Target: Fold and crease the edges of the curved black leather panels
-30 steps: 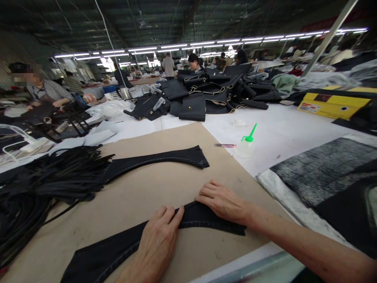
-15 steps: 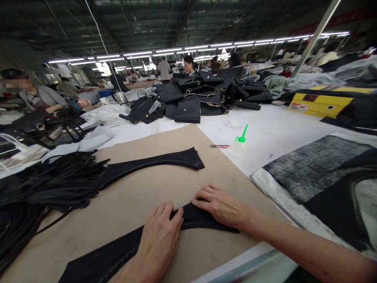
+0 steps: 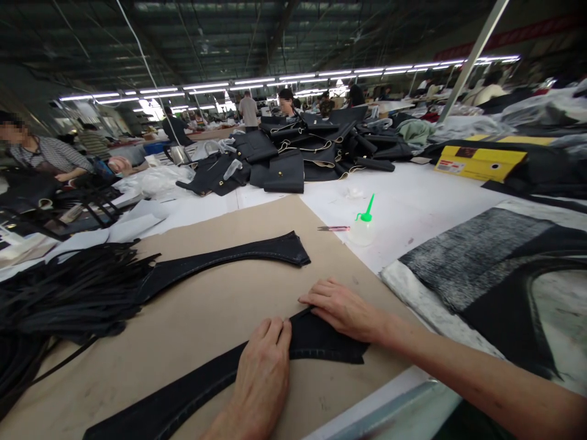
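A long, curved black strip of leather-like material [image 3: 183, 391] lies on the brown sheet [image 3: 215, 299] in front of me, with a line of light stitch marks along its near edge. My left hand [image 3: 263, 370] is over its middle, fingers together and curled at the far edge. Farther right, my right hand [image 3: 346, 308] has its fingers closed on the far edge near the wide end. Part of the strip is hidden beneath both hands. A similar curved black piece [image 3: 238, 253] lies beyond them, touched by neither hand.
Left is a heap of thin black strips [image 3: 73, 293]. A bottle with a green spout [image 3: 365, 215] and small snips [image 3: 334, 228] stand beyond the sheet. Black bags [image 3: 284, 171] pile up at the back, a yellow box [image 3: 479, 162] at right. A co-worker [image 3: 43, 150] sits far left.
The view has shifted slightly. My left hand has slid a little to the right along the strip, nearer my right hand. My right hand still touches the far edge.
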Action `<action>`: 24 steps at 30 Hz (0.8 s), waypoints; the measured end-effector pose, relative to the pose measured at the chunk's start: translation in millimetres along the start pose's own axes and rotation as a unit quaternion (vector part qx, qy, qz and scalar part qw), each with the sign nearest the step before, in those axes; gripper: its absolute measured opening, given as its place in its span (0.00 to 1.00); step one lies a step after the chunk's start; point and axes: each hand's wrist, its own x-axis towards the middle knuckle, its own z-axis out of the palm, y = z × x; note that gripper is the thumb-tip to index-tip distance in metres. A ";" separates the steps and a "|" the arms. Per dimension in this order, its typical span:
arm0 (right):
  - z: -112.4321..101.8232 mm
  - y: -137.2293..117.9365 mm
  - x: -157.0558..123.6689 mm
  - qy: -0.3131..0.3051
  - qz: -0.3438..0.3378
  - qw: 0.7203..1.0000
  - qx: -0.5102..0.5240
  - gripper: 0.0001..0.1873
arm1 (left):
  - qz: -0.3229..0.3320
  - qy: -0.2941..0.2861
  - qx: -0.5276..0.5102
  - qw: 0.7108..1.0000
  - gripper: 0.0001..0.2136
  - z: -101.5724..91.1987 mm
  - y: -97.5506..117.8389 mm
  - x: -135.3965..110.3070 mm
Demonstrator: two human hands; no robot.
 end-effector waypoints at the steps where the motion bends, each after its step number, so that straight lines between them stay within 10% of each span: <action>1: -1.3 3.3 -1.9 -0.001 -0.002 1.000 0.001 0.13 | -0.003 0.001 0.000 1.000 0.20 -0.3 0.3 0.0; 24: -4.6 11.7 -28.5 -0.025 0.009 0.999 -0.044 0.27 | -0.010 -0.055 0.069 0.996 0.28 -9.0 11.1 17.5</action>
